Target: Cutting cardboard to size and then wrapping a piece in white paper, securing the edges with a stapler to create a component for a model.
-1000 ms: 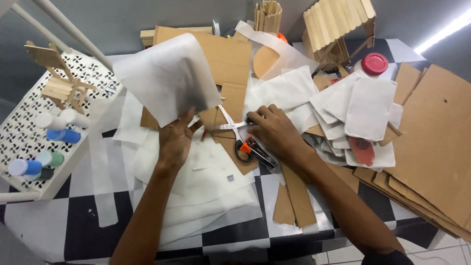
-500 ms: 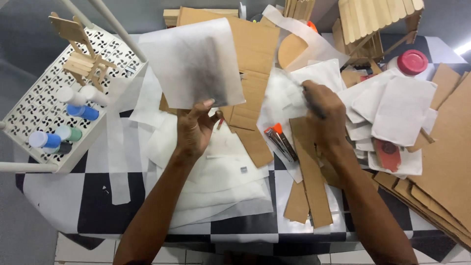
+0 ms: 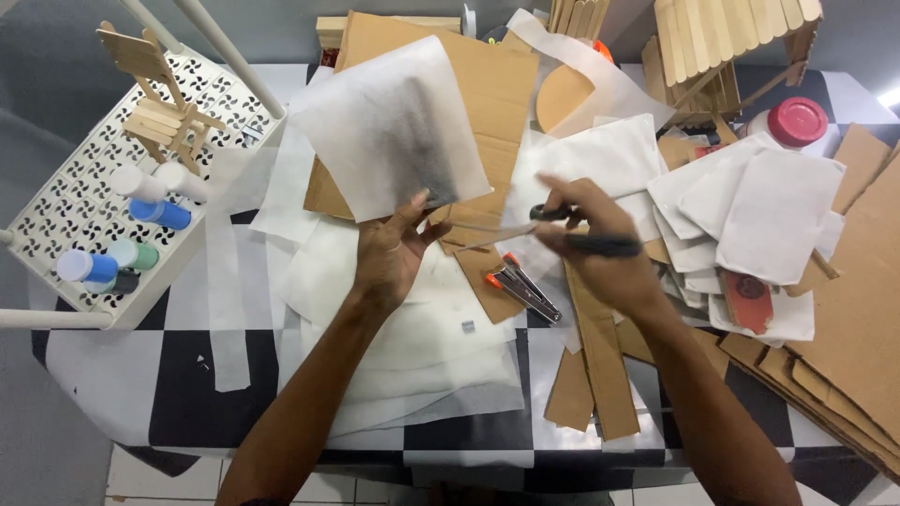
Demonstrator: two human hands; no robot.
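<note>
We hold a square sheet of white paper (image 3: 389, 131) in the left hand (image 3: 389, 258), pinched at its lower right corner between thumb and fingertips, so that the sheet stands up and fans out over the brown cardboard (image 3: 487, 84) at the back of the table. The right hand (image 3: 600, 248) is closed around a pair of scissors (image 3: 539, 225) with dark handles; the blades point left toward the left hand and stand slightly parted, their tips just beside the held corner — whether they touch the paper we cannot tell. Below the two hands lies a stapler (image 3: 523, 286) with an orange end, resting on a cardboard strip (image 3: 600, 365) and on loose white sheets (image 3: 412, 365) that cover the black-and-white chequered table (image 3: 187, 403). To the right sits a stack of folded white paper pieces (image 3: 769, 215), with a red-lidded jar (image 3: 797, 122) behind it and large cardboard panels (image 3: 862, 309) along the right edge. At the back right stands a small structure of wooden sticks (image 3: 722, 47). On the left, a white perforated tray (image 3: 84, 187) carries a miniature wooden chair (image 3: 155, 103) and several small paint bottles (image 3: 131, 225) with blue, green and white caps — well apart from both hands.
</note>
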